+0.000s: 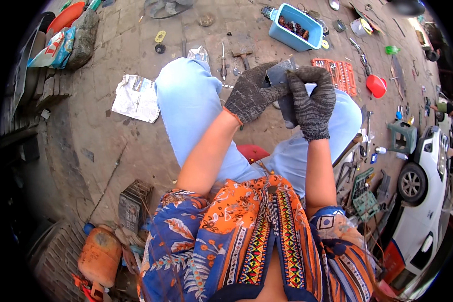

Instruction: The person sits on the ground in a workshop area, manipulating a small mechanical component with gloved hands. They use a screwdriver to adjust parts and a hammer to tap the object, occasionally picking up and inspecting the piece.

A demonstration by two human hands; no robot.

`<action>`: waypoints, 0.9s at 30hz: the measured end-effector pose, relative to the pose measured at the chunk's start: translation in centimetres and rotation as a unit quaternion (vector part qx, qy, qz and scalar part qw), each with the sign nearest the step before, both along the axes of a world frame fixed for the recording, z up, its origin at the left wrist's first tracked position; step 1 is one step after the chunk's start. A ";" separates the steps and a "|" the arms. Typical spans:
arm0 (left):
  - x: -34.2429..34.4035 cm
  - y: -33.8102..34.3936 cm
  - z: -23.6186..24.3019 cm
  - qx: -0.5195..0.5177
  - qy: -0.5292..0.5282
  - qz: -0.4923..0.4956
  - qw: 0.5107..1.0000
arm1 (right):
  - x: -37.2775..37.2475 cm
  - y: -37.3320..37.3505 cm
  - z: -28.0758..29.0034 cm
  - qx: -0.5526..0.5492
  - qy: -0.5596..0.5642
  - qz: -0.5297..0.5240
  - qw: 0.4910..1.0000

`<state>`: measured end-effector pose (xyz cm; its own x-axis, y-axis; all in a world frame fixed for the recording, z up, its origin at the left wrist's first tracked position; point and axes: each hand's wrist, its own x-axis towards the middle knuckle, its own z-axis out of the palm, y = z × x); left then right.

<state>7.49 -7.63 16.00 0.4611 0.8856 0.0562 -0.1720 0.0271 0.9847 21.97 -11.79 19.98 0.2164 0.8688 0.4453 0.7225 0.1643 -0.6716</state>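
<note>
Both my hands wear dark grey knitted gloves and meet above the gap between my knees. My left hand [252,95] is closed on a thin, dark grey flat piece [281,73], its thumb reaching toward the right hand. My right hand [314,103] pinches the edge of the same piece with bent fingers. A second dark, longish part [287,111] hangs below, between the hands; whether it joins the flat piece I cannot tell. On the ground just beyond my left hand lie a hammer [243,54] and a screwdriver [223,63].
Ahead stands a light blue bin [298,44] of brownish parts. To its right are an orange socket set [343,76] and a red bowl-like thing [376,86]. A printed sheet [136,99] lies left. A green stool [402,137] and white car [412,226] are right; an orange cylinder [99,255] lower left.
</note>
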 end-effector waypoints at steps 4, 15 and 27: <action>-0.1 0.2 -0.2 0.028 0.014 0.003 0.999 | -0.7 0.1 0.3 -0.011 0.024 0.006 1.000; 0.4 0.5 0.2 0.066 0.076 0.008 0.995 | -0.5 0.1 -0.3 -0.020 0.030 0.041 0.999; 0.7 0.5 0.5 -0.040 -0.008 -0.001 0.999 | 0.3 1.3 -0.8 -0.017 0.082 0.007 0.996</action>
<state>8.22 -7.17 16.52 0.4631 0.8863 -0.0081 -0.1867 0.1065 0.9766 22.31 -10.46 19.17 0.2707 0.8866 0.3751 0.6001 0.1493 -0.7859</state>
